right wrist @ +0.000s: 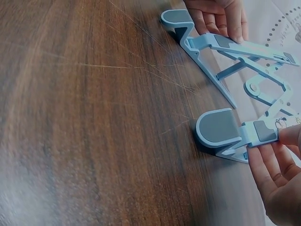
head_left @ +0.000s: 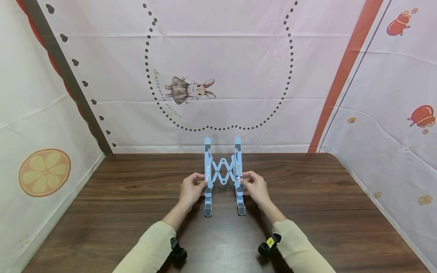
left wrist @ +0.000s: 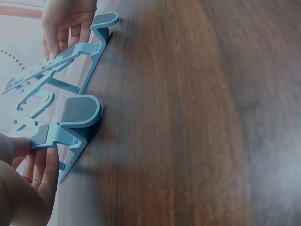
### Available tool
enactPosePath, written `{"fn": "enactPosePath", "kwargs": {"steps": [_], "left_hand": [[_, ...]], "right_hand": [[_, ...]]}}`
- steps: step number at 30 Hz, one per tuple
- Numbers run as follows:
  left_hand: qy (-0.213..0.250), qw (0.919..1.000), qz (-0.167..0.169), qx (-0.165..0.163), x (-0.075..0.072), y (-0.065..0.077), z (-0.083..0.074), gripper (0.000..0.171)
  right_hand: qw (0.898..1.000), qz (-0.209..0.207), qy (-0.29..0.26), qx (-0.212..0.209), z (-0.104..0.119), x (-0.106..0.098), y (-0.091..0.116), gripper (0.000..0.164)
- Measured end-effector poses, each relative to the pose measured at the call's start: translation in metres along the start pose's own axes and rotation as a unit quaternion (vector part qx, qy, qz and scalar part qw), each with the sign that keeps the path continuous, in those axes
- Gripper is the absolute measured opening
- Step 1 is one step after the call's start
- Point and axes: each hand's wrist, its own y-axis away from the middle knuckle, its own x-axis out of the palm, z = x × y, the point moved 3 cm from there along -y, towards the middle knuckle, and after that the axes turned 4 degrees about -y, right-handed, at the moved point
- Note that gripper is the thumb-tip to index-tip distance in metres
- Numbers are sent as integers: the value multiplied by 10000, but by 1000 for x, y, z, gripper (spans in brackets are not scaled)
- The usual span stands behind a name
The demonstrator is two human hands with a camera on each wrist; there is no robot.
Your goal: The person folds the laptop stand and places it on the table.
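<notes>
Laptop stand (head_left: pixel 230 171) up on the wood-grain table (head_left: pixel 136 189), left hand (head_left: pixel 192 188) and right hand (head_left: pixel 257 188) each pinching a side rail (head_left: pixel 208 167), and from my remote seat I'd watch for one side tugging harder, which could skew the scissor linkage (head_left: pixel 223 182) or tip everything.

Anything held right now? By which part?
A light-blue, X-braced folding stand. The left hand pinches its left rail, the right hand its right rail, both roughly mid-length.
</notes>
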Motion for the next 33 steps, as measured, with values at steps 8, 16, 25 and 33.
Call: {"fn": "enactPosePath", "kwargs": {"steps": [8, 16, 25, 33], "left_hand": [[72, 10000, 27, 9, 2, 1, -1, 12], [60, 10000, 20, 2, 5, 2, 0, 12], [150, 9999, 57, 19, 8, 4, -2, 11], [235, 9997, 58, 7, 11, 4, -3, 11]], "right_hand": [[10000, 16, -23, -9, 0, 3, 0, 16], [10000, 1, -6, 11, 1, 5, 3, 16], [10000, 10, -66, -35, 2, 7, 4, 16], [9999, 11, -100, -74, 1, 9, 3, 16]]}}
